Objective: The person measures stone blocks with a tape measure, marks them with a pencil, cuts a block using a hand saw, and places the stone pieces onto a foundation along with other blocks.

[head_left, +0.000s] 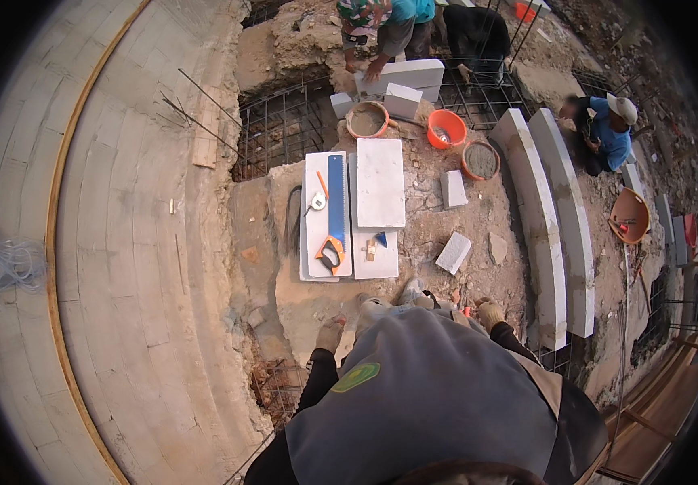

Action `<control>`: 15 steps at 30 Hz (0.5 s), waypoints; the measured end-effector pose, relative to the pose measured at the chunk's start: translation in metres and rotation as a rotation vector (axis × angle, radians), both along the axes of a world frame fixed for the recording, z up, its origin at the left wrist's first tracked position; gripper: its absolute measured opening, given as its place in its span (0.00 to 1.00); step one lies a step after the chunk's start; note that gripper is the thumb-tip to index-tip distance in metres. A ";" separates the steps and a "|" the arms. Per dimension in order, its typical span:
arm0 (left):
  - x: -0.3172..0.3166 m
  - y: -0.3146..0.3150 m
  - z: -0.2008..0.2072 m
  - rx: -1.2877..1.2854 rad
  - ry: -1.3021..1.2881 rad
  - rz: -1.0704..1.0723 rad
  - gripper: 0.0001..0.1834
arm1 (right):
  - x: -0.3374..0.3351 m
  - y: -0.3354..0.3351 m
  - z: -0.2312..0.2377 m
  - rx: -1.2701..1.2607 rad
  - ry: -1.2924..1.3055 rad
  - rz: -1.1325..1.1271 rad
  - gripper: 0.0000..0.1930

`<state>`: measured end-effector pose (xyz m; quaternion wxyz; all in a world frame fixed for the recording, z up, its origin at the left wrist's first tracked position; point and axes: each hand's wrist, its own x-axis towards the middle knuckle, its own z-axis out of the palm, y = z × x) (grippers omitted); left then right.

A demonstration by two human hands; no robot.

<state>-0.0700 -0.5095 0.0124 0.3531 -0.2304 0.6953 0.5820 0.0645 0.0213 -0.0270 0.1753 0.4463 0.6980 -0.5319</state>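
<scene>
At my left side hangs my left hand, its fingers stretched forward with nothing seen in them. My right hand, in a pale glove, is by my right hip; its fingers are too hidden to read, and a small red-orange item is beside it. Ahead of my feet lie white blocks. A handsaw with a blue blade and orange-black handle rests on the left block, beside a round tape measure and an orange marking stick. Another white block lies to the right, above a small brush.
Mortar fills two tubs; an orange bucket stands between. Long white blocks stand at right. Rebar crosses open pits. People work at a block ahead; another person crouches right. A block wall rises left.
</scene>
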 end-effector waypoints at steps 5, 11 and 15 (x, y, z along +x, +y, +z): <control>0.023 -0.040 -0.047 -0.421 0.567 -0.850 0.14 | -0.067 0.001 0.033 0.011 0.029 -0.075 0.18; 0.003 -0.071 -0.045 -0.327 0.706 -0.742 0.10 | -0.075 -0.048 0.061 0.025 0.026 -0.203 0.20; -0.044 -0.102 -0.032 -0.269 0.613 -0.844 0.09 | -0.047 -0.115 0.069 0.028 -0.015 -0.218 0.17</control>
